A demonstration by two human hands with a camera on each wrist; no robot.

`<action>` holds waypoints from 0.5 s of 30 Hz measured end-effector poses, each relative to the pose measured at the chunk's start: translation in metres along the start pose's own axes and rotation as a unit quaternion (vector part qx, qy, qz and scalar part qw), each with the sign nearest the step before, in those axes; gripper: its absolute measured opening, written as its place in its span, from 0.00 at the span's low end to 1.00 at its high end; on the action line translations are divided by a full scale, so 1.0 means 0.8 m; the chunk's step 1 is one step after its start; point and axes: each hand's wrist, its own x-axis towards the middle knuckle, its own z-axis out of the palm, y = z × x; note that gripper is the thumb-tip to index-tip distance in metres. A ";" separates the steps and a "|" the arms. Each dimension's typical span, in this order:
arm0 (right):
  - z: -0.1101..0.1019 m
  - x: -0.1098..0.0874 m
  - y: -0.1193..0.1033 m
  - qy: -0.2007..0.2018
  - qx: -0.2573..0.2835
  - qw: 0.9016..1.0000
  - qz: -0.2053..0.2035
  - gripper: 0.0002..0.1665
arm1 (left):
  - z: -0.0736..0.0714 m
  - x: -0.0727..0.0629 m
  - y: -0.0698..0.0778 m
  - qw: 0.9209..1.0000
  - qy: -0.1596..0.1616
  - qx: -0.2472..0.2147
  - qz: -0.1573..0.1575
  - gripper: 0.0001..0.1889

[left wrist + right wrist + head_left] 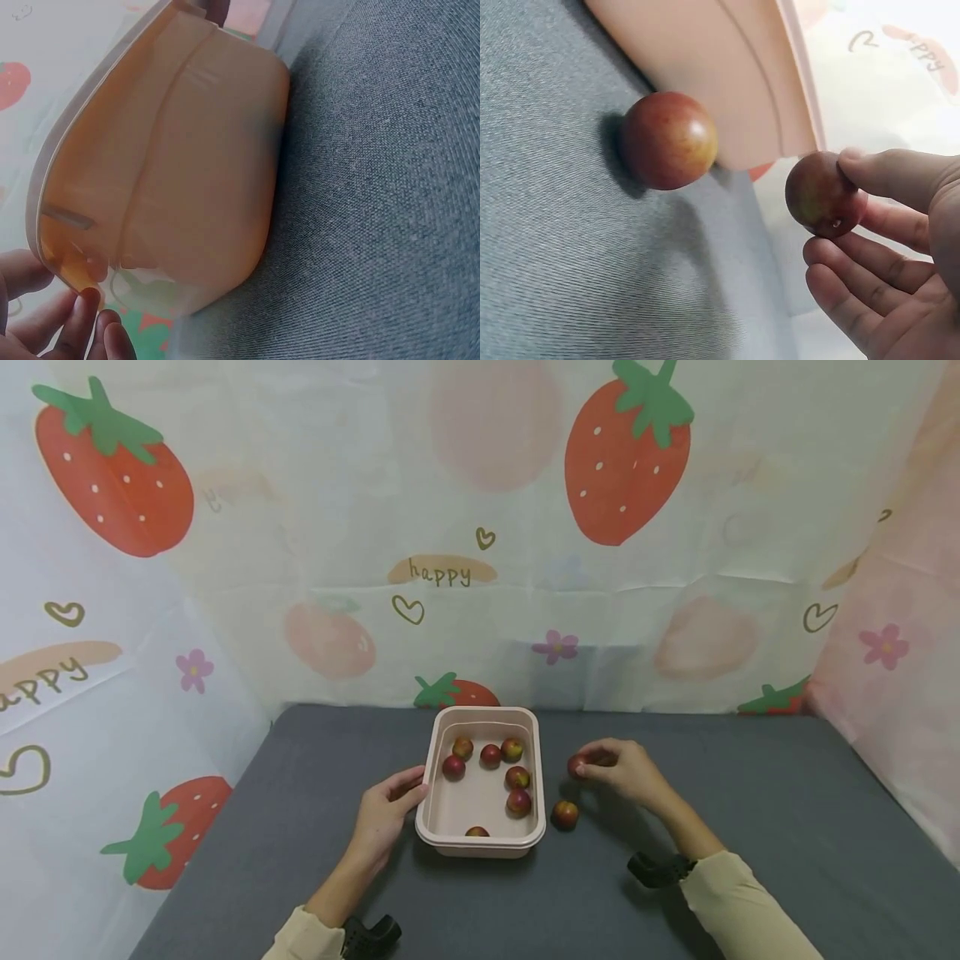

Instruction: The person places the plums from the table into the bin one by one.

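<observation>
A pale pink plastic box [480, 842] stands on the table with several red plums inside, among them one plum [518, 802] near its right wall. My left hand [382, 814] holds the box by its left rim; the left wrist view shows the fingertips [88, 298] at the rim's edge. To the right of the box, my right hand [626, 768] pinches a dark red plum [821, 195] between thumb and fingers, raised above the table. Another red-yellow plum [565, 815] lies on the cloth just outside the box's right side, below the held one.
A dark grey cloth [750, 810] covers the table. Behind it and along both sides hangs a pale curtain [337, 527] printed with strawberries, hearts and flowers. Black bands [660, 870] are worn on both wrists.
</observation>
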 end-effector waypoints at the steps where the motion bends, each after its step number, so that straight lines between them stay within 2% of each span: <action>1: -0.001 0.000 -0.001 0.002 0.002 1.000 -0.001 0.17 | 0.000 0.000 0.000 1.000 0.000 -0.001 0.000 0.19; 15: -0.017 0.002 -0.020 0.009 -0.008 1.000 -0.012 0.19 | -0.001 -0.001 0.001 1.000 -0.004 -0.005 0.003 0.19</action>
